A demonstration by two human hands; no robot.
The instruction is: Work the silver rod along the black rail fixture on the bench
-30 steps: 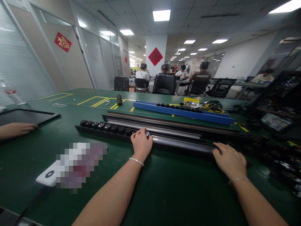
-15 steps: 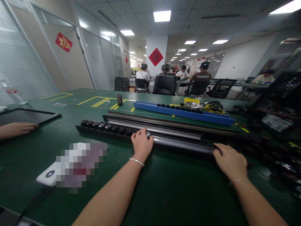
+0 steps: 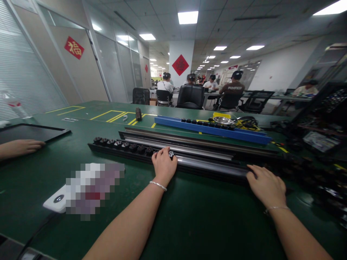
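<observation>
A long black rail [image 3: 208,167] lies across the table with a shiny groove. Several small dark ribbed parts [image 3: 132,147] stand in a row in its left half. My left hand [image 3: 165,162] is closed over the rail at the right end of that row, its fingers around a small dark part with a light cross-like face [image 3: 171,154]. Its fingertips are partly hidden. My right hand [image 3: 267,184] grips the rail near its right end, thumb and fingers bent over the edge. Right behind lie further black rails with metallic grooves [image 3: 179,146].
A blue channel [image 3: 230,134] with dark parts lies farther back, by a metal bowl [image 3: 223,120]. A phone-like white device [image 3: 55,204] with a cable is front left. Another person's hand [image 3: 23,148] rests at a black tray [image 3: 40,131]. Dark clutter [image 3: 311,177] fills the right.
The view has shifted very slightly. Both my hands keep their places on the rail, and the parts in it show no clear movement.
</observation>
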